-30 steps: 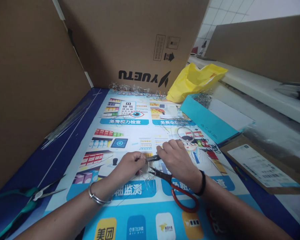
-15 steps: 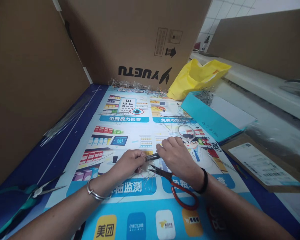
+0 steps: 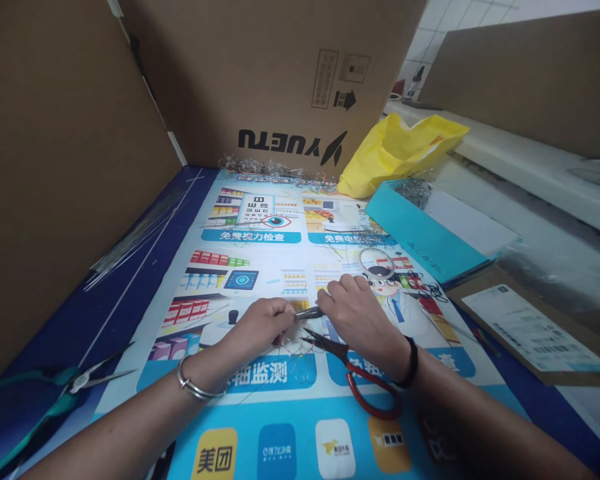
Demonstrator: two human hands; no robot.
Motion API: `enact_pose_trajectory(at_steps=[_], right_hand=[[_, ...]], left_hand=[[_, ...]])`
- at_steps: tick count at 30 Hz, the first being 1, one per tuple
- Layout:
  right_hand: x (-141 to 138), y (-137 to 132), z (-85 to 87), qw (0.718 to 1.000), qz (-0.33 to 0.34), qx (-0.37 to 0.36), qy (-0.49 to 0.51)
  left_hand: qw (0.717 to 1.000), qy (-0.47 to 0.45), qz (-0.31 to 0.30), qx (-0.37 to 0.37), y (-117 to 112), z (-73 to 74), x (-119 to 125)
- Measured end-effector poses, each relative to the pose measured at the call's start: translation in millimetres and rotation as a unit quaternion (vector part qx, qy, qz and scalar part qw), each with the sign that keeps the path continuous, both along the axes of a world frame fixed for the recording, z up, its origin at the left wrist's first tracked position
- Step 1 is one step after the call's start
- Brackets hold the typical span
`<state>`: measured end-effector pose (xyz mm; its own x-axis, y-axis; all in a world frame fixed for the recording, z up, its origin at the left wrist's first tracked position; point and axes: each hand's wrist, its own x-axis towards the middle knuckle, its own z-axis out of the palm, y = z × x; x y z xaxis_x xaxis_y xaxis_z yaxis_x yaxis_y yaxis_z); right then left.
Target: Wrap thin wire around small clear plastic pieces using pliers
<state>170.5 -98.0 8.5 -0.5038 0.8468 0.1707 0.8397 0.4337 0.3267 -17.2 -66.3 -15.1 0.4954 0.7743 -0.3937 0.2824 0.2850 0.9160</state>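
Observation:
My right hand (image 3: 355, 310) is closed round a pair of pliers (image 3: 308, 313); only the dark metal jaws show, pointing left. The jaw tips meet the pinched fingertips of my left hand (image 3: 267, 323). Fine wire (image 3: 293, 340) hangs from those left fingers in a small loose tangle. What exactly sits between the jaws is too small to make out. Below my right hand, scissors (image 3: 373, 392) with red handles lie on the printed mat (image 3: 250, 417), blades slightly apart and pointing up-left.
Teal-handled pliers (image 3: 73, 387) lie open at left, below thin straight wires (image 3: 135, 233). A wire ring (image 3: 377, 264) and black loops (image 3: 430, 291) lie at right. Behind stand a teal box (image 3: 425, 233), a yellow bag (image 3: 400, 153) and a cardboard wall (image 3: 280, 73). A labelled package (image 3: 535, 327) lies far right.
The whole view has shifted slightly, so things appear a little further right. Both hands keep nearly the same pose, with the pliers' jaws still at my left fingertips.

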Motion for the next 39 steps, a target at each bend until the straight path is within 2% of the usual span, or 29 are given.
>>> enact_pose_trajectory(at_steps=[7, 15, 25, 39], right_hand=[[0.6, 0.6, -5.5, 0.999, -0.018, -0.027, 0.002], [-0.1, -1.4, -5.1, 0.998, -0.026, -0.057, 0.008], [0.3, -1.2, -6.6, 0.995, -0.034, -0.093, 0.018], [6.8, -4.2, -10.2, 0.99, -0.036, -0.113, 0.076]], left_hand=[[1.0, -0.004, -0.001, 0.022, -0.6, -8.5, -1.9], [1.0, 0.007, -0.002, 0.018, -0.8, -6.0, -1.5], [0.999, 0.019, -0.018, 0.043, -0.2, -10.5, -3.5], [1.0, -0.019, -0.019, -0.004, -0.1, -0.6, -2.3]])
